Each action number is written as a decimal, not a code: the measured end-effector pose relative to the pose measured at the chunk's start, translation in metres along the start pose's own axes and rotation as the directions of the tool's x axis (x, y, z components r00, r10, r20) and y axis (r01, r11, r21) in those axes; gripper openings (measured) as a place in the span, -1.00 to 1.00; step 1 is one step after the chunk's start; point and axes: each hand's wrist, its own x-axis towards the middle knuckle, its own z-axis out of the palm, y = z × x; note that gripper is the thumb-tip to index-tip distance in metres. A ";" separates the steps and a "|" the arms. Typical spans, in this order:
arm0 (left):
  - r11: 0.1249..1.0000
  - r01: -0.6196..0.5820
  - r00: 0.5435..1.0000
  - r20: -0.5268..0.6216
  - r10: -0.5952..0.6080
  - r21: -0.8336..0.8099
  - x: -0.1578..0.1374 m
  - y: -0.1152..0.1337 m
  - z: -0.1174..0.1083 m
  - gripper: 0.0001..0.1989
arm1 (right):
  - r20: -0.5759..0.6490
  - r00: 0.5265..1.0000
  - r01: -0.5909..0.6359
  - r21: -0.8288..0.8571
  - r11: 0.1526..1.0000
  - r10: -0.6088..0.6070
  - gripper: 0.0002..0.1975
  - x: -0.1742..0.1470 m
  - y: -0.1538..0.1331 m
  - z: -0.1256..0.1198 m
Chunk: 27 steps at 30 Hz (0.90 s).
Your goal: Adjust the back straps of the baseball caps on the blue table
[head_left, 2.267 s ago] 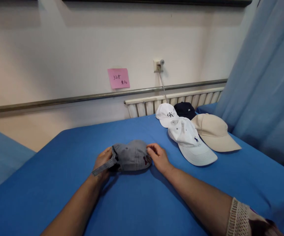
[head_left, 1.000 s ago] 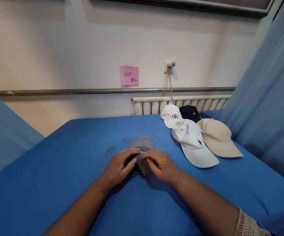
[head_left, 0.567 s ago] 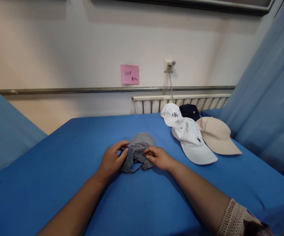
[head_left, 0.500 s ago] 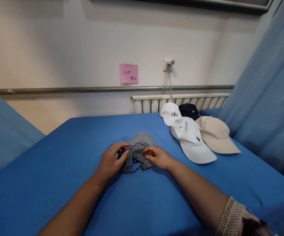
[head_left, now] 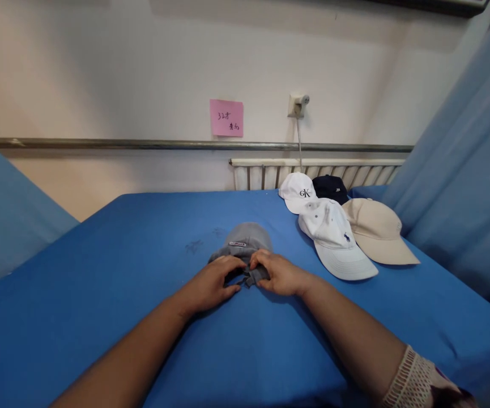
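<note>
A grey baseball cap (head_left: pixel 248 232) lies on the blue-covered table, its brim pointing away from me and a small label strip showing on its crown. Both hands are at its back opening. My left hand (head_left: pixel 211 285) is closed on the rear left edge, fingers over the fabric and thumb below near the strap. My right hand (head_left: pixel 282 274) pinches the rear right edge, with fingertips curled over the cloth. The fingers partly cover the strap, so whether it is fastened cannot be told.
To the right lie a white cap (head_left: pixel 296 192) with letters, a dark navy cap (head_left: pixel 329 187), a pale cap (head_left: pixel 333 238) with a horse-rider logo and a beige cap (head_left: pixel 376 226). A radiator (head_left: pixel 253 175) and rail stand behind the table; blue curtains (head_left: pixel 461 158) hang at both sides.
My hands have moved from the cap's sides to its rear edges and closer together, drawing the back opening inward. The view has shifted slightly.
</note>
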 end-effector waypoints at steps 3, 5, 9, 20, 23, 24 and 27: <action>0.999 0.042 0.999 -0.008 -0.042 0.023 -0.001 -0.002 0.001 -0.66 | -0.031 0.999 -0.027 0.018 0.999 0.027 -0.66 0.000 -0.002 -0.001; 0.998 0.061 0.998 -0.028 -0.061 -0.008 -0.001 -0.005 0.002 -0.67 | -0.039 0.998 -0.052 0.040 0.998 0.054 -0.66 0.000 -0.004 -0.002; 0.970 0.116 0.987 -0.086 -0.137 -0.216 -0.001 -0.012 0.001 -0.70 | -0.018 0.999 -0.043 0.019 0.999 0.044 -0.51 -0.002 -0.008 -0.002; 0.530 0.214 0.833 -0.130 -0.538 -0.820 0.001 -0.018 -0.010 -0.70 | -0.053 0.998 -0.026 -0.044 0.999 0.024 -0.57 -0.002 -0.014 -0.002; 0.494 0.213 0.815 -0.126 -0.566 -0.843 0.001 -0.015 -0.012 -0.70 | -0.034 0.999 -0.003 -0.059 0.998 0.001 -0.55 -0.003 -0.014 -0.002; 0.491 0.214 0.811 -0.127 -0.571 -0.844 0.002 -0.015 -0.013 -0.70 | -0.028 1.000 0.004 -0.063 0.998 -0.006 -0.56 -0.003 -0.014 -0.002; 0.491 0.216 0.806 -0.130 -0.578 -0.844 0.002 -0.016 -0.012 -0.67 | -0.018 1.000 0.020 -0.062 0.998 -0.021 -0.52 -0.005 -0.014 -0.002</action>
